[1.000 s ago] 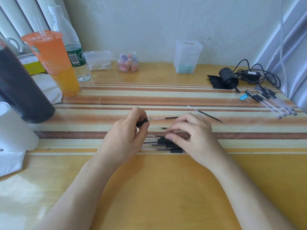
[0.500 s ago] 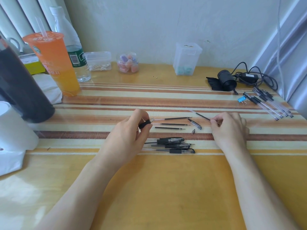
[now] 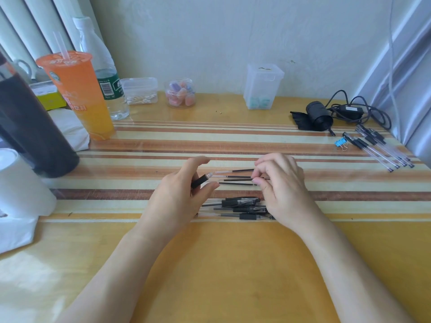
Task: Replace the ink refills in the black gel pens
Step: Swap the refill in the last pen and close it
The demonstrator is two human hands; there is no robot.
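Note:
My left hand [image 3: 179,194] holds a clear pen barrel with a black grip [image 3: 201,179], its open end pointing right. My right hand [image 3: 279,187] pinches a thin black ink refill [image 3: 235,177] whose tip lies close to the barrel's mouth. Two more refills [image 3: 235,183] lie on the striped mat just below it, and another [image 3: 240,170] lies above. A small pile of black gel pens [image 3: 240,207] rests between my wrists, partly hidden by my right hand.
A second bunch of pens [image 3: 382,148] and a blue binder clip [image 3: 338,142] lie at the right edge near a black cable bundle [image 3: 319,115]. An orange drink cup [image 3: 79,96], water bottle [image 3: 102,73], dark flask [image 3: 30,127] and white roll [image 3: 18,183] crowd the left. Small plastic containers [image 3: 262,87] stand along the wall.
My right hand came back from the right with a refill and brought it to the barrel in my left hand. The left hand stayed almost still.

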